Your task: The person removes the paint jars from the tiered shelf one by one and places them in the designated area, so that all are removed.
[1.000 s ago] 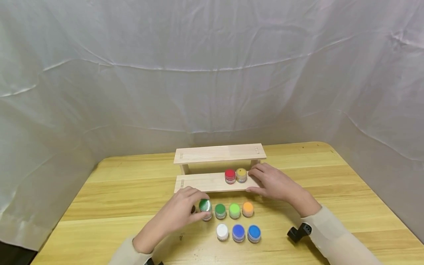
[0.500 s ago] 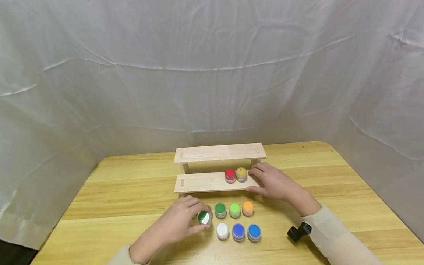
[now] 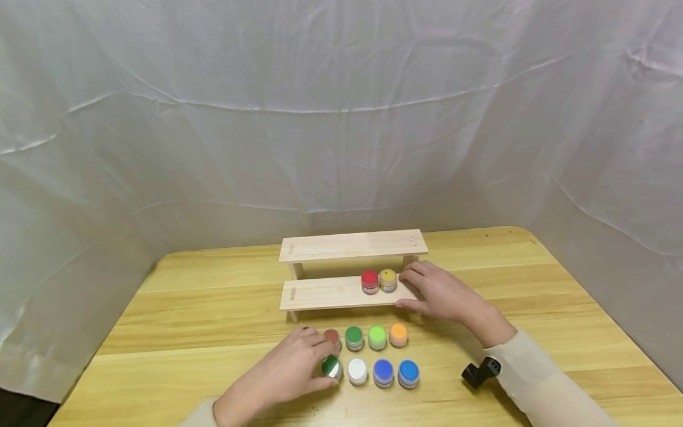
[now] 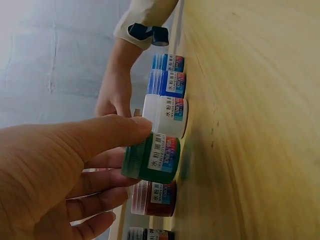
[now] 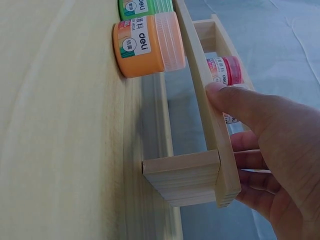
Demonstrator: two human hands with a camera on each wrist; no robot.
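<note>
My left hand (image 3: 288,370) pinches a dark green paint jar (image 4: 162,160) between thumb and fingers, just left of the white paint jar (image 3: 357,372). A brown-red paint jar (image 3: 332,337) stands behind it, partly covered by the fingers. My right hand (image 3: 439,292) holds the right end of the two-tier wooden shelf's lower board (image 3: 325,292). Its thumb presses the front edge and the other fingers reach over to the back, beside a yellow paint jar (image 3: 388,280). A red paint jar (image 3: 370,281) stands left of the yellow one.
In front of the shelf stand green (image 3: 354,338), light green (image 3: 377,337) and orange paint jars (image 3: 398,335). Nearer are violet-blue (image 3: 383,372) and blue jars (image 3: 408,373). A dark jar (image 4: 150,234) shows beyond the brown-red one. The upper board (image 3: 352,245) rises behind.
My left hand has brought the dark green jar nearer, from the back row's left end to beside the white jar, uncovering the brown-red jar. The right hand keeps its place.
</note>
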